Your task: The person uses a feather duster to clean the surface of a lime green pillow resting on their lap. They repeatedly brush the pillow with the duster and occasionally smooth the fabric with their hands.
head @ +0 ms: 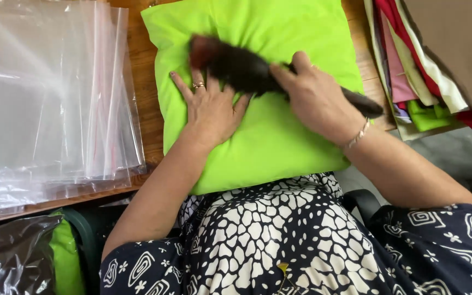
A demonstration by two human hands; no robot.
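A lime-green pillow point(279, 131) lies on the wooden table point(143, 93) in front of me. My left hand point(210, 106) presses flat on the pillow's middle, fingers spread, a ring on one finger. My right hand point(315, 98) grips a dark brush point(241, 68) by its handle; the brush lies across the pillow's upper part and is blurred with motion. The handle's end sticks out past my wrist at the right. A bracelet sits on my right wrist.
A stack of clear plastic bags point(50, 98) covers the table's left side. Folded coloured fabrics point(416, 65) are piled at the right. Below the table at the left, a green item in a plastic bag point(23, 257). My patterned dress fills the foreground.
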